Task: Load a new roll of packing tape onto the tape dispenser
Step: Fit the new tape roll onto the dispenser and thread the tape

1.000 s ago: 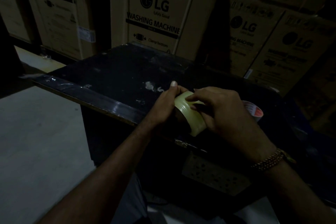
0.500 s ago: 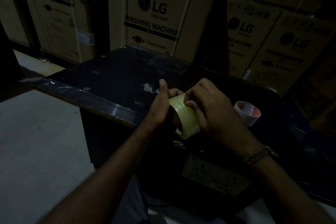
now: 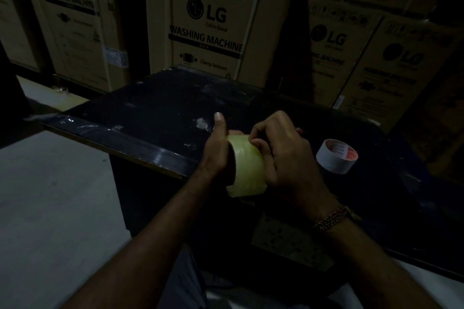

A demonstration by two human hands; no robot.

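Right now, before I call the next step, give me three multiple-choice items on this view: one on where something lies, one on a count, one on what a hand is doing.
1. Where does the white tape roll lie?
A. On the dark table, to the right of the hands
B. On the floor at the left
C. On top of a carton

2. How many tape rolls are in view?
A. One
B. Two
C. Four

3. What is the left hand doing?
A. Resting flat on the table
B. Gripping the yellowish tape roll
C. Hanging idle with nothing in it

Answers:
1 A, it sits on the tabletop beyond the right hand.
2 B, the yellowish one held and the white one lying apart.
3 B, its fingers wrap the roll's left side while the right hand's fingertips work at the roll's surface.
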